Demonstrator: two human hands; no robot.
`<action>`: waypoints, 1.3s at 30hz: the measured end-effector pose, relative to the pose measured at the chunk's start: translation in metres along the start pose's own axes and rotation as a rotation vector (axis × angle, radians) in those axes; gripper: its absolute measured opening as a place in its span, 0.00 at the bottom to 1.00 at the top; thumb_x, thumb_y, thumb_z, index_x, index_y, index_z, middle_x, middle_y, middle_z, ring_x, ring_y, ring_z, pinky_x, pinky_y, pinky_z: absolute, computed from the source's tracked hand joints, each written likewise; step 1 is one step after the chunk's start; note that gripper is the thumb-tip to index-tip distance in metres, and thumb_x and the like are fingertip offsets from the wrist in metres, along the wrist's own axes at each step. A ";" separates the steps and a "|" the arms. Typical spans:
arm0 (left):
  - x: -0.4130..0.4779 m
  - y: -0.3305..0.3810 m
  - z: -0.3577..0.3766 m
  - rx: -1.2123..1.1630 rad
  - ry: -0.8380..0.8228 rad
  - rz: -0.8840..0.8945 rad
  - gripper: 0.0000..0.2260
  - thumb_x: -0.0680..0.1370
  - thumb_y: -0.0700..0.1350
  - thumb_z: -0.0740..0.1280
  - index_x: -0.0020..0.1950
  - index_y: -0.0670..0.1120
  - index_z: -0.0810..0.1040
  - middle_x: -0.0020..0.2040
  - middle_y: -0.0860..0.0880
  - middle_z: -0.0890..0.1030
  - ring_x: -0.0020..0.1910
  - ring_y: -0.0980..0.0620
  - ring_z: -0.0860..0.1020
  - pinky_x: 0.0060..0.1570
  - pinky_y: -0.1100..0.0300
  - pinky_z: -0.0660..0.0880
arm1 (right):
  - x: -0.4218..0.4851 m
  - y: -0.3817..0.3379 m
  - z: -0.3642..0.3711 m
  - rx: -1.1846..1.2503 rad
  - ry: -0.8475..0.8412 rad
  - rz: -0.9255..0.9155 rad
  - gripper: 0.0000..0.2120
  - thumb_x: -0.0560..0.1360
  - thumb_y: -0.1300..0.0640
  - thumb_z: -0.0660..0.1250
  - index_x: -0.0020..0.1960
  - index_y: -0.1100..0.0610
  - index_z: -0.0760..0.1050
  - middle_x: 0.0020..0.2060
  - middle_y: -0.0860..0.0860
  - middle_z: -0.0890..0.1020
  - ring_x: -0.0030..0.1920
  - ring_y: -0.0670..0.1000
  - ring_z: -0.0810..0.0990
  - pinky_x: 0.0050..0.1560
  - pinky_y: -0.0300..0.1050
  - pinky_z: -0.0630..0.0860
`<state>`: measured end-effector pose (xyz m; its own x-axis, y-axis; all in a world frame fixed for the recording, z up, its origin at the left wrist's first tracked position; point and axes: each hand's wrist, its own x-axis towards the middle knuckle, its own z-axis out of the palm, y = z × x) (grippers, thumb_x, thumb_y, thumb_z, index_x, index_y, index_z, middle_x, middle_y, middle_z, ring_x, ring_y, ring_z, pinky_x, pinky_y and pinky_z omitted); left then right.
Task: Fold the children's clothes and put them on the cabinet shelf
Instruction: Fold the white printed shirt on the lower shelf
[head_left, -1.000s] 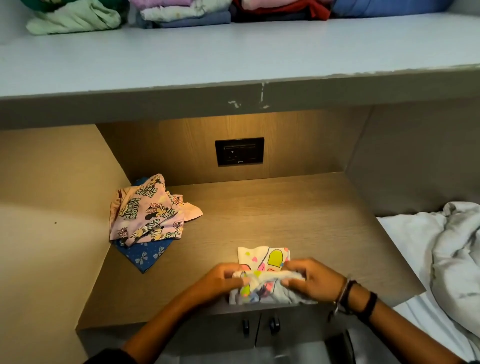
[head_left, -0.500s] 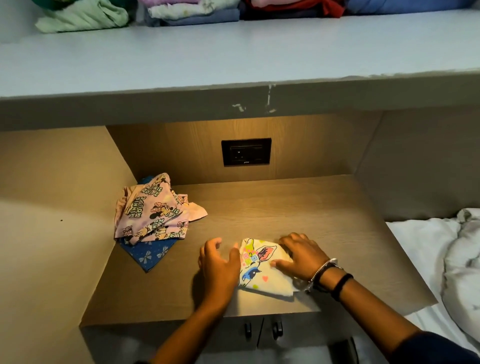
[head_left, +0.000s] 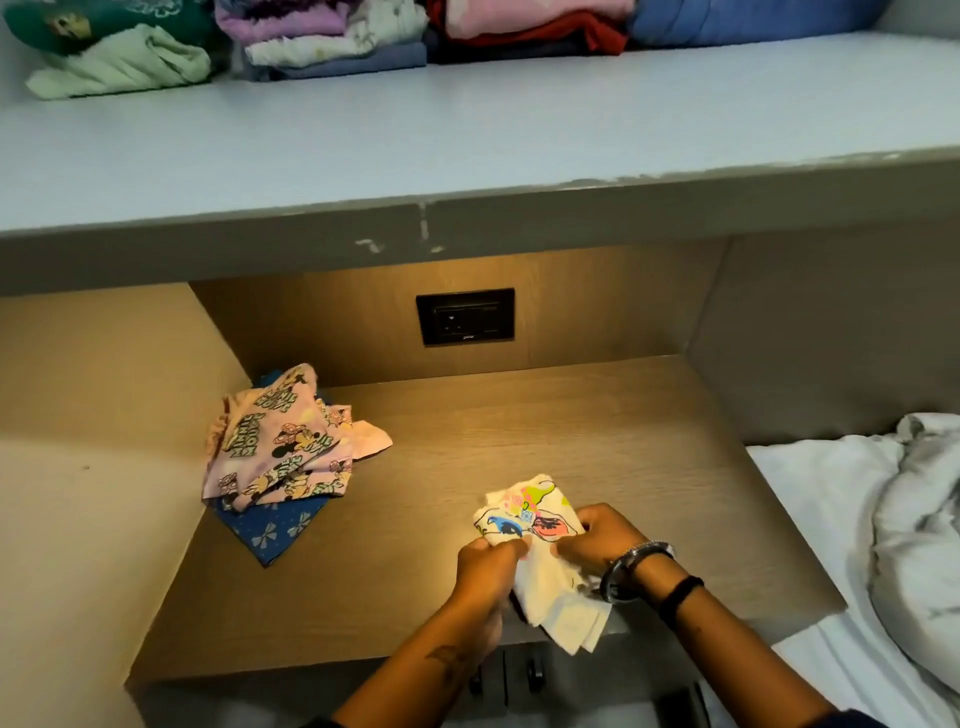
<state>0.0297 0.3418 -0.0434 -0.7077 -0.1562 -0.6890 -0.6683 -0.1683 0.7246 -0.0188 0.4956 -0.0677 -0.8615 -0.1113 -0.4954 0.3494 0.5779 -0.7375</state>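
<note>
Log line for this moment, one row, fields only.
phase: folding | left hand: gripping white printed garment | right hand: gripping same | pending: pink cartoon-print garment, blue bow-print garment | upper shelf: folded stacks

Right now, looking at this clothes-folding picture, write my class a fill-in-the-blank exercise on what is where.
1. Both hands, left and right, hold the ____ garment.
2. The pink Minnie cloth lies on top of a ____ cloth.
3. The socket sits in the ____ wall of the niche.
4. The folded piles lie on the ____ shelf.

Missing words: white; blue; back; upper
</note>
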 end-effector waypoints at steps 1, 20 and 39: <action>0.002 0.002 0.009 -0.019 -0.049 0.022 0.07 0.77 0.40 0.67 0.54 0.41 0.79 0.47 0.44 0.85 0.37 0.48 0.82 0.29 0.64 0.75 | -0.007 0.006 -0.009 0.118 0.027 -0.019 0.05 0.71 0.64 0.70 0.41 0.54 0.81 0.37 0.50 0.84 0.35 0.48 0.81 0.38 0.41 0.76; 0.035 -0.030 0.185 1.208 -0.115 1.040 0.25 0.76 0.43 0.64 0.73 0.54 0.68 0.77 0.46 0.64 0.75 0.44 0.61 0.72 0.49 0.57 | -0.046 0.130 -0.135 -0.691 0.681 -0.025 0.32 0.71 0.47 0.67 0.73 0.54 0.65 0.72 0.58 0.68 0.70 0.61 0.68 0.65 0.59 0.68; 0.068 0.078 -0.213 1.096 0.660 0.806 0.25 0.79 0.46 0.64 0.76 0.49 0.64 0.75 0.46 0.67 0.73 0.45 0.64 0.72 0.49 0.62 | 0.028 -0.080 0.047 -0.678 0.299 -0.436 0.21 0.74 0.48 0.68 0.64 0.55 0.74 0.63 0.56 0.76 0.63 0.58 0.73 0.64 0.53 0.70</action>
<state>-0.0220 0.1108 -0.0364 -0.9298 -0.2959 0.2191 -0.2089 0.9140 0.3479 -0.0534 0.4077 -0.0439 -0.9618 -0.2729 -0.0198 -0.2487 0.9020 -0.3528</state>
